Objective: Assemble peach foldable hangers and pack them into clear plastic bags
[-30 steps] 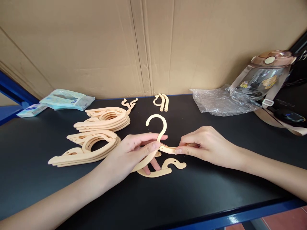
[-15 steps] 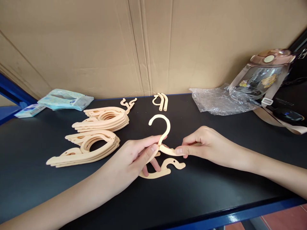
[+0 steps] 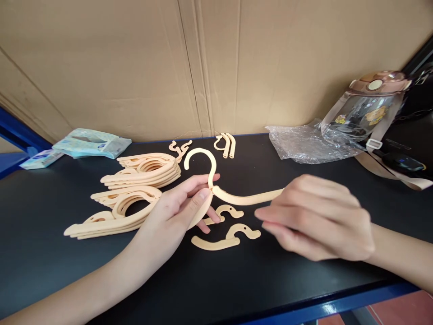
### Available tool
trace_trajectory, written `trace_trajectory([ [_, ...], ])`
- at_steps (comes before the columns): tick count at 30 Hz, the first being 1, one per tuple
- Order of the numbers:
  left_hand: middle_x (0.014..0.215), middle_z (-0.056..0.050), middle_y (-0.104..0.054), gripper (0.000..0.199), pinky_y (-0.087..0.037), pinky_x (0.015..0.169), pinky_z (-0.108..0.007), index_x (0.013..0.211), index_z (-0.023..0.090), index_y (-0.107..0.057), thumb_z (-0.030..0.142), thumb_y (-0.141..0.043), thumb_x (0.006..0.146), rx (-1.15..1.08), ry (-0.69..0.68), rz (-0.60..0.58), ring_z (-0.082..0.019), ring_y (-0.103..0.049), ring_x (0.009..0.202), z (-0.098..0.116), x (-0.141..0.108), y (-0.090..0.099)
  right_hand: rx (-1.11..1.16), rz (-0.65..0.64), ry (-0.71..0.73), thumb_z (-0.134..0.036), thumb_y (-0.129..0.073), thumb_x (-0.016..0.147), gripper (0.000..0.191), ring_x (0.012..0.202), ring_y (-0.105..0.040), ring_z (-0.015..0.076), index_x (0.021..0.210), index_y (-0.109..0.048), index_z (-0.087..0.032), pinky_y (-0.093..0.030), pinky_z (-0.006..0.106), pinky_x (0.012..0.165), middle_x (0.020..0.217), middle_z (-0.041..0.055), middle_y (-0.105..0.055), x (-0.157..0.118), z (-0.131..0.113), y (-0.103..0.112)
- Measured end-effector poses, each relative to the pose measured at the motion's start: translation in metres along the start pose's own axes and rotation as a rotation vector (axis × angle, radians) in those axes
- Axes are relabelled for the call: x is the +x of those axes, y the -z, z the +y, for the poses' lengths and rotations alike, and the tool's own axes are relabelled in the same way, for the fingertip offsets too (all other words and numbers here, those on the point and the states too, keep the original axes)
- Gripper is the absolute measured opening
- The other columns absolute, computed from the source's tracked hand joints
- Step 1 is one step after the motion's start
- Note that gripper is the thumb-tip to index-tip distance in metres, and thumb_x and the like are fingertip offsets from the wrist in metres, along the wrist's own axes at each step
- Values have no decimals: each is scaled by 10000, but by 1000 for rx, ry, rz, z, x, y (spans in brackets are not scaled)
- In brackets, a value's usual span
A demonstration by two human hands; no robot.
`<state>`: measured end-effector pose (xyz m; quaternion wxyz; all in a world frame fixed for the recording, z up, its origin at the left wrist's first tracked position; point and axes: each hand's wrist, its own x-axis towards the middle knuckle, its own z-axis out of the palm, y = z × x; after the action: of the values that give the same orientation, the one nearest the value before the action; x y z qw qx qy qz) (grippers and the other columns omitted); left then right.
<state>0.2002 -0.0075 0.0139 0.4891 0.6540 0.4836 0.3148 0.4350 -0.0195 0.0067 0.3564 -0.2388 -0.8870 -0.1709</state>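
My left hand (image 3: pixel 179 205) pinches a cream folding clothes hanger (image 3: pixel 250 197) at its centre joint, with the hook standing up. One hanger arm stretches right; the other points down under my thumb. My right hand (image 3: pixel 314 219), blurred, has its fingers curled together in front of the right arm's end. Whether it touches that arm, or what its fingers hold, is hidden. Below lie two flat curved hanger pieces, a nearer one (image 3: pixel 216 244) and a farther one (image 3: pixel 232 210) partly behind my left fingers.
Two stacks of folded hangers, a front stack (image 3: pixel 111 225) and a back stack (image 3: pixel 145 177), lie left. Small hanger parts (image 3: pixel 230 145) sit by the cardboard (image 3: pixel 135 67). A tissue pack (image 3: pixel 91 142) is at far left; clear plastic wrapping (image 3: pixel 304 144) and a strapped bottle (image 3: pixel 358 113) are right.
The hanger's right arm has swung out to the right. My left hand has moved left and up with the hanger. My right hand has come closer to the camera and curled.
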Motion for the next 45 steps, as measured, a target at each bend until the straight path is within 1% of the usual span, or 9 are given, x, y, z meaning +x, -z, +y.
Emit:
trace_trajectory([
  [4,688,28,-664,440,-571,570,-202,1283,200,-546,425,-541,905,-56,-13,41,-120,-653,577,2,1,-1,95,-102,-38,-192,-551,913,166,490,-571,107,1016,-674,-154,-448,246,490,576,-29,-650,-4,-5,-7],
  [9,706,23,-673,427,-571,579,-189,1278,198,-556,426,-540,917,-44,-25,-71,-119,-658,625,-2,-3,-3,117,-173,-214,-242,-507,946,427,793,-669,145,1353,-466,-121,-539,265,695,982,63,-721,-3,0,-14],
  [13,607,58,-597,311,-469,444,-118,1192,226,-616,367,-454,968,91,-120,-161,-64,-559,485,-6,-7,-7,105,-275,-120,-323,-510,947,468,1003,-612,194,1372,-451,-135,-522,320,833,1219,107,-628,0,2,-14],
  [16,637,67,-585,246,-426,430,-95,1105,259,-644,300,-439,975,226,-222,-136,-48,-555,504,-8,-10,-9,136,-329,-86,-360,-515,942,447,967,-601,196,1334,-490,-146,-510,326,820,1142,98,-635,3,0,-15],
  [20,809,76,-647,263,-505,565,-107,1207,331,-573,336,-493,956,305,-266,-142,-54,-625,636,-12,-11,-8,196,-263,-161,-394,-511,943,356,908,-593,183,1186,-561,-138,-483,301,786,1029,83,-643,4,2,-14],
  [25,934,51,-655,226,-551,703,-209,1140,334,-604,383,-538,929,550,-340,-71,-111,-648,803,-17,-7,-3,216,-220,-441,-402,-499,943,223,751,-549,151,983,-544,-187,-435,274,664,881,26,-592,0,18,-14],
  [30,1002,-3,-605,235,-527,601,-214,1142,322,-604,385,-487,949,674,-365,39,-157,-589,911,-21,1,2,347,-285,-688,-255,-471,924,58,555,-412,107,871,-471,-231,-353,238,551,623,-71,-404,-5,39,-24],
  [36,1014,1,-618,220,-541,692,-248,1101,288,-606,352,-438,975,720,-388,32,-173,-543,992,-24,7,3,464,-370,-734,-212,-450,882,158,596,-456,124,1015,-375,-255,-373,257,574,715,-73,-511,-10,51,-30],
  [45,1016,-2,-595,266,-533,582,-249,1134,273,-586,422,-449,962,747,-374,21,-154,-591,840,-25,7,2,187,-442,-693,-156,-442,832,390,759,-605,158,1211,-393,-236,-458,300,704,966,5,-597,-13,54,-32],
])
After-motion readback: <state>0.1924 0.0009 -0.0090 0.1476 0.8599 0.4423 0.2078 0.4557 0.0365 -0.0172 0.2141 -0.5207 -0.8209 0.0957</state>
